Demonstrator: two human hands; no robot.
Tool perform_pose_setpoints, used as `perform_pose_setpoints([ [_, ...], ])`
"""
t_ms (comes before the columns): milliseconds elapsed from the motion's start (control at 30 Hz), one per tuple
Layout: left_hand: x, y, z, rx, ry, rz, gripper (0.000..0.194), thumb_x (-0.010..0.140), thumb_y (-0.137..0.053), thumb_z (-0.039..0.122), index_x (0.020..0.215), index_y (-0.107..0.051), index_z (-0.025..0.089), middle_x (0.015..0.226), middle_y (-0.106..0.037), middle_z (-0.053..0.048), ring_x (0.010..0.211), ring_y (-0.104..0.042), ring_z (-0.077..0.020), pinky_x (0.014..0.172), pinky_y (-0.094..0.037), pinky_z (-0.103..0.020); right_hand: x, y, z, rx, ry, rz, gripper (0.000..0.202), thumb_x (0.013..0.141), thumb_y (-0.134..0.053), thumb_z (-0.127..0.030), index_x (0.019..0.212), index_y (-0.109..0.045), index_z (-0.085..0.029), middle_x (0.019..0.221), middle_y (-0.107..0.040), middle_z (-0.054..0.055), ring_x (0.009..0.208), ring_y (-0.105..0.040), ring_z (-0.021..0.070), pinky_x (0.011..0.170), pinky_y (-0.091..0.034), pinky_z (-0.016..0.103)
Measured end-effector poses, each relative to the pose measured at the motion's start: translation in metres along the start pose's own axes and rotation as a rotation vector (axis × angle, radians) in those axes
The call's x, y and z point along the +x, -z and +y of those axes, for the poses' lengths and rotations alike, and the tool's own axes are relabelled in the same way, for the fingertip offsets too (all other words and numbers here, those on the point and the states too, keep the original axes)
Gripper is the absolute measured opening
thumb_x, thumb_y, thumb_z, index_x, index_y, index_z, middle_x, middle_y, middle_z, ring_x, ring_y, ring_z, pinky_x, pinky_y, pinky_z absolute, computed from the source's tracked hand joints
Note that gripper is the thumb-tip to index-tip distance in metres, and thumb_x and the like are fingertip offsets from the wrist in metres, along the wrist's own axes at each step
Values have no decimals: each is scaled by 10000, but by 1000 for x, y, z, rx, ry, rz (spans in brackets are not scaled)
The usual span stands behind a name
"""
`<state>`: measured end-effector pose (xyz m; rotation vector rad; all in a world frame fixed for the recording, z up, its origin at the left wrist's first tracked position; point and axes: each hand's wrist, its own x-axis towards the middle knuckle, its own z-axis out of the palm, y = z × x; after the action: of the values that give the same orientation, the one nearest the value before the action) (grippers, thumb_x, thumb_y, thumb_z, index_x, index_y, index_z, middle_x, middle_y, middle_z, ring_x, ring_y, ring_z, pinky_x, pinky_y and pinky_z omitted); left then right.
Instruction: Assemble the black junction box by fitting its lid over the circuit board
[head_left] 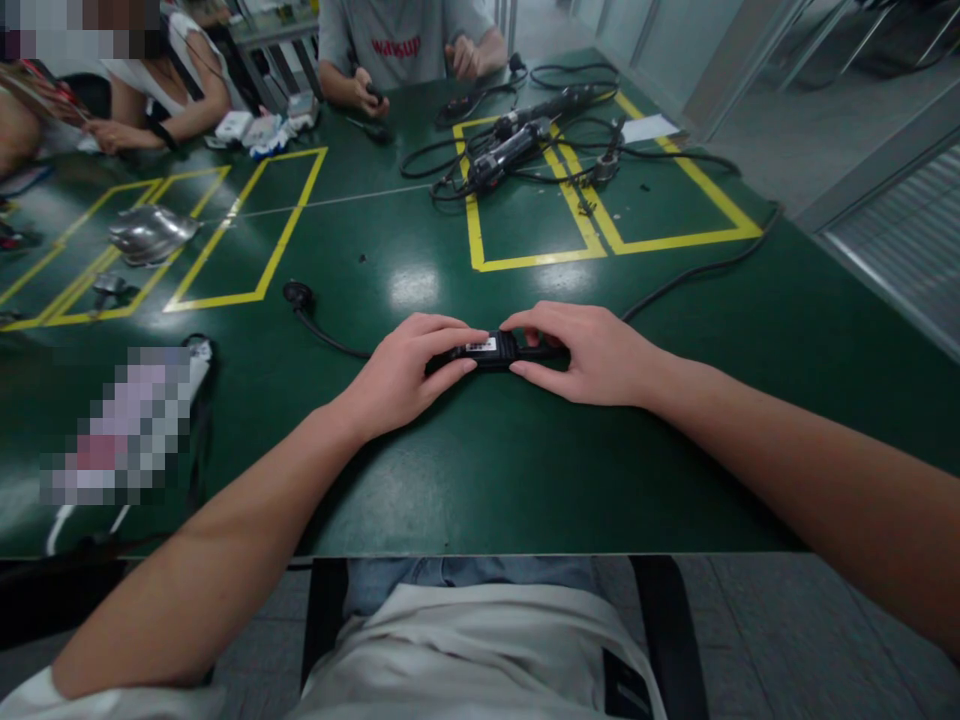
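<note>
A small black device [504, 349] with a white label lies on the green table [420, 470], between my two hands. My left hand [416, 368] grips its left end, fingertips on top by the label and thumb along the near edge. At the other end, my right hand [592, 352] pinches around the device's right side, with fingers behind and thumb in front. A black cable runs left from the device under my left hand to a black plug [298, 295]. Another black cable [697, 270] leads from behind my right hand towards the right edge of the table.
Black power tools [510, 152] and tangled cables lie at the back, around yellow tape rectangles. A shiny metal part [152, 235] rests at the left, with a blurred-out object [124, 425] nearer. Other people sit across the table; one person's hand [370, 95] holds something dark.
</note>
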<state>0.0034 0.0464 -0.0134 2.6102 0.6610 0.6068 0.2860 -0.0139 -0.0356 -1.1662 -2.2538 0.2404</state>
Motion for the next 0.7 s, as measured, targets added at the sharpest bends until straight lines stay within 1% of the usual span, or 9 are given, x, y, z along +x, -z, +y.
perform_pose_setpoints([
  [133, 0, -1, 1, 4, -26, 13, 360, 1131, -611, 377, 1403, -762, 196, 1342, -789, -126, 1244, -718, -274, 1125, -569, -450, 0, -1, 0, 25, -4, 10, 356, 994, -673, -447, 1259, -726, -215, 995, -755, 72, 828, -674, 239, 786, -504, 357],
  [267, 0, 0, 0, 17, -1, 8, 377, 1116, -638, 397, 1419, -750, 203, 1329, -802, -120, 1227, -727, -278, 1114, -567, -458, 0, -1, 1, 27, -14, 9, 341, 989, -681, -442, 1240, -733, -216, 970, -747, 70, 808, -668, 238, 772, -499, 359],
  [433, 0, 2, 1, 25, -5, 12, 379, 1087, -680, 385, 1417, -747, 211, 1291, -814, -112, 1202, -730, -281, 1098, -559, -467, 0, -1, 2, 31, -12, 8, 337, 978, -695, -432, 1238, -734, -221, 991, -754, 74, 815, -676, 243, 770, -499, 363],
  [700, 1, 2, 3, 16, 22, 11, 348, 1078, -681, 384, 1363, -767, 204, 1245, -817, -98, 1142, -723, -269, 1057, -557, -435, 1, -1, 2, 12, -22, 1, 355, 988, -681, -455, 1248, -724, -218, 977, -742, 68, 820, -670, 239, 772, -491, 352],
])
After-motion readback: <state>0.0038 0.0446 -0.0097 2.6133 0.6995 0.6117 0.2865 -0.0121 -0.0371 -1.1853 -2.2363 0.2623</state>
